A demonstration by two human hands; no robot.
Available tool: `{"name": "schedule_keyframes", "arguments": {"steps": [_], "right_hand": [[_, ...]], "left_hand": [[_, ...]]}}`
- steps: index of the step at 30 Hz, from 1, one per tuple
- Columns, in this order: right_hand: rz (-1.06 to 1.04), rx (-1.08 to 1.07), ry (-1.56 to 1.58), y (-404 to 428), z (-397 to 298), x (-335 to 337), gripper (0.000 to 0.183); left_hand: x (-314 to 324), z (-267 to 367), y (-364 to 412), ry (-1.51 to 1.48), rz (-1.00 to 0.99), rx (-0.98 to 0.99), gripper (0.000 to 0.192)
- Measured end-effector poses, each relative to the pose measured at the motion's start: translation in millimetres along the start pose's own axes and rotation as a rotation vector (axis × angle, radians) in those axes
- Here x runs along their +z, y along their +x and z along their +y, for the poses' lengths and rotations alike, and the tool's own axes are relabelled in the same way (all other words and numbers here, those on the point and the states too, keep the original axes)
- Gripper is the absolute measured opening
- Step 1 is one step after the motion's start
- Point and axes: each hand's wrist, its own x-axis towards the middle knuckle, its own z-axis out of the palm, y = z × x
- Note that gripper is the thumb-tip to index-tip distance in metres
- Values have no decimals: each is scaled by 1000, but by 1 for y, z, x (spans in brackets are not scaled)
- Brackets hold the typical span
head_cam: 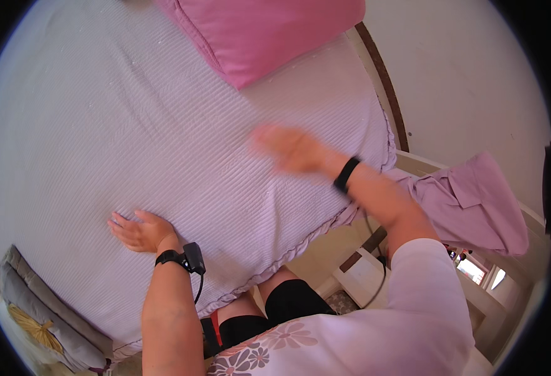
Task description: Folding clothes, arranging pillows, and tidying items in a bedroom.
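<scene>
My left hand [146, 232] lies palm down on a pale lilac ribbed bed cover [200, 155], fingers somewhat apart and holding nothing. A black strap with a small box and cable sits at that wrist. My right hand [294, 148], blurred by motion, is over the middle right of the same cover; whether it touches the fabric cannot be told, and its fingers are not clear. A black band [347, 175] is round the right wrist. Beyond the hands, a pink cushion or folded bedding [275, 37] rests on the cover. Soft creases run through the cloth near its ruffled front edge.
A pink cloth [477, 207] hangs over a pale ledge at the right. Grey folded fabric [54, 310] with a straw-coloured fan-like item [35, 326] is at the lower left. A white wall stands right of the bed's brown-trimmed edge [383, 75]. A dark cable hangs below.
</scene>
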Motion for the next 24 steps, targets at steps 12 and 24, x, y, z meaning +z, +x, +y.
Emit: {"name": "schedule_keyframes", "arguments": {"steps": [12,24], "right_hand": [[602,1262,-508,-141,23,-66,58],[279,600,-320,-51,42,-43,66]], "left_hand": [[1,4,-2,68,46,35,55],[7,0,0,80,27,36,57]]}}
